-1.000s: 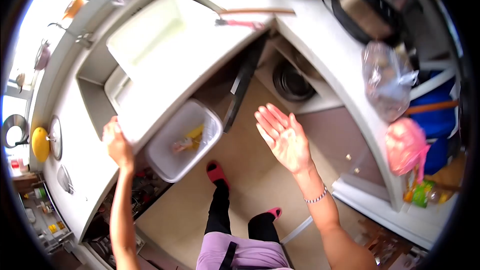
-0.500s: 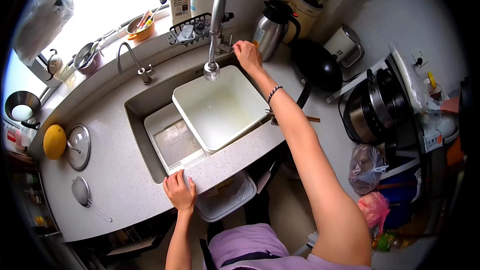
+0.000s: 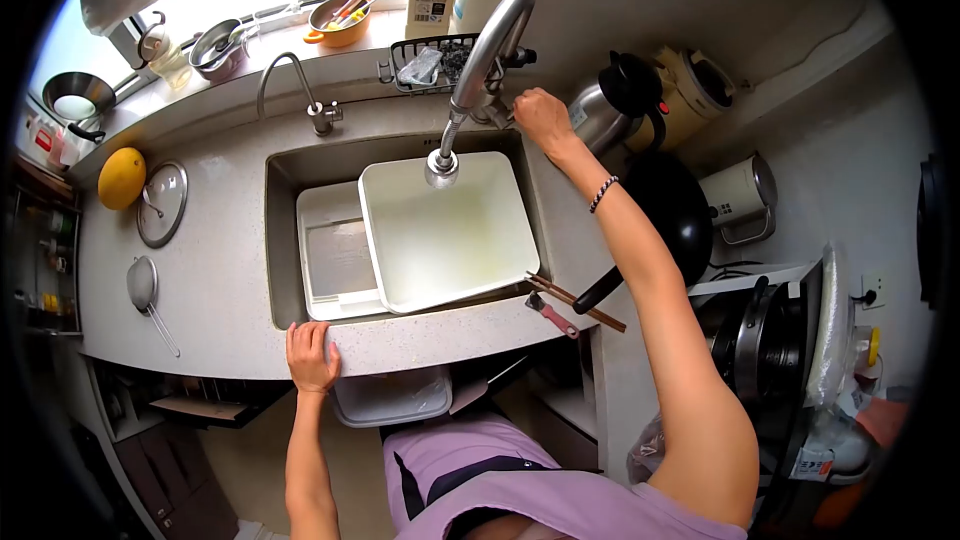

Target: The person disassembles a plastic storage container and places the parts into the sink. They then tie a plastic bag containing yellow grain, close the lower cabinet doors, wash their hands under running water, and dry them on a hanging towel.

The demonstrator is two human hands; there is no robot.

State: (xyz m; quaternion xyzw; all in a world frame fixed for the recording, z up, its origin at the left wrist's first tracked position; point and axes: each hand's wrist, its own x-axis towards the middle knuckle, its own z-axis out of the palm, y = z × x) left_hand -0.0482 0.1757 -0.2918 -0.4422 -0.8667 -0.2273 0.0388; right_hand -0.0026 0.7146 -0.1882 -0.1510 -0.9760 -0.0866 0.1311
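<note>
My right hand [image 3: 543, 118] is closed at the lever side of the chrome sink faucet [image 3: 490, 40]; its fingertips partly hide the lever. My left hand [image 3: 312, 358] lies on the counter's front edge, fingers extended and holding nothing. Between them, a white rectangular basin [image 3: 450, 225] is tilted in the steel sink [image 3: 283, 240], overlapping a second white tray [image 3: 335, 240] beneath it. The faucet's spray head [image 3: 441, 169] hangs over the basin's back rim. I cannot make out any water stream.
Right of the sink lie chopsticks [image 3: 590, 310] and a pink-handled peeler [image 3: 552, 317], near a black wok [image 3: 665, 205]. A steel thermos [image 3: 605, 110] stands behind. On the left are a strainer [image 3: 142, 282], a glass lid [image 3: 163, 202] and a yellow melon [image 3: 121, 178]. Below is a grey bin [image 3: 395, 400].
My view has turned, so the sink appears more level. My right hand stays by the faucet lever and my left hand stays on the counter edge. The basin looks unmoved in the sink.
</note>
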